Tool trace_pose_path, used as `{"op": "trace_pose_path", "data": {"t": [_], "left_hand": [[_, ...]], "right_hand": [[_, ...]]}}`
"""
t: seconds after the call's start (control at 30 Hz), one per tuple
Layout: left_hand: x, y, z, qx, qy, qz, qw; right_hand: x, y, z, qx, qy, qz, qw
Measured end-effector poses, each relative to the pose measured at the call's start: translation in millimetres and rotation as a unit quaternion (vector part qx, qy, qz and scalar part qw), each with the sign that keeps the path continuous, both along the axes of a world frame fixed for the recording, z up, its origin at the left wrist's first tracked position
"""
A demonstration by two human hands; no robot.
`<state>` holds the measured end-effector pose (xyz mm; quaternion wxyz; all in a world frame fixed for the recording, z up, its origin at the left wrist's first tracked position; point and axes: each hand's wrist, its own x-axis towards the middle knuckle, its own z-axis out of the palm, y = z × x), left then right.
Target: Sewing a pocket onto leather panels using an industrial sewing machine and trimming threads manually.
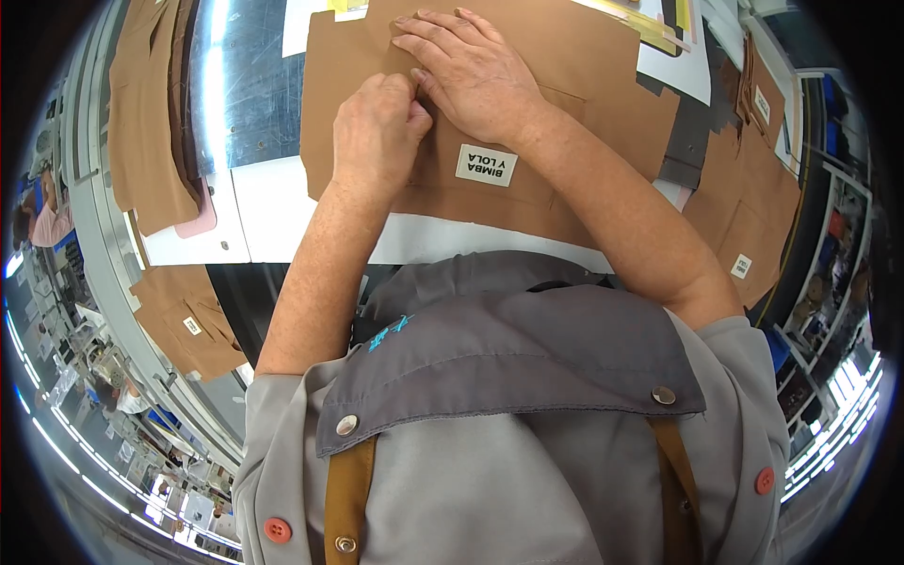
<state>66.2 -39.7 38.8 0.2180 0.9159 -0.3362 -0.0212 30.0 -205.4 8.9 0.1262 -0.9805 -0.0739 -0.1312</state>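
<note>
A large brown sheet piece (612, 132) with stitched or creased lines and a white printed label (486, 166) lies on the worktop in front of me. My right hand (476, 80) lies flat on its upper middle, fingers stretched out. My left hand (377, 127) is just beside it, fingers curled and pressed down on the brown piece near my right thumb; whatever may be between those fingertips is hidden.
A shiny metal plate (245, 85) and stacked brown pieces (146, 113) are at the left, more brown pieces (179, 315) below them. Labelled brown pieces (734, 231) and yellow strips (659, 28) are at the right. Another person (47, 212) works at the far left.
</note>
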Motion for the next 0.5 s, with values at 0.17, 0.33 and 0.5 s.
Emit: {"op": "trace_pose_path", "data": {"t": [0.17, 0.33, 0.5], "left_hand": [[2, 11, 1, -0.072, 0.097, 0.047, 0.992], [13, 29, 1, -0.139, 0.233, 0.142, 0.952], [16, 42, 2, -0.202, 0.333, 0.176, 0.904]], "right_hand": [[-2, 0, 0, 0.003, 0.008, -0.004, 1.0], [-1, 0, 2, 0.01, 0.009, 0.001, 1.0], [-1, -1, 2, 0.005, 0.013, 0.001, 1.0]]}}
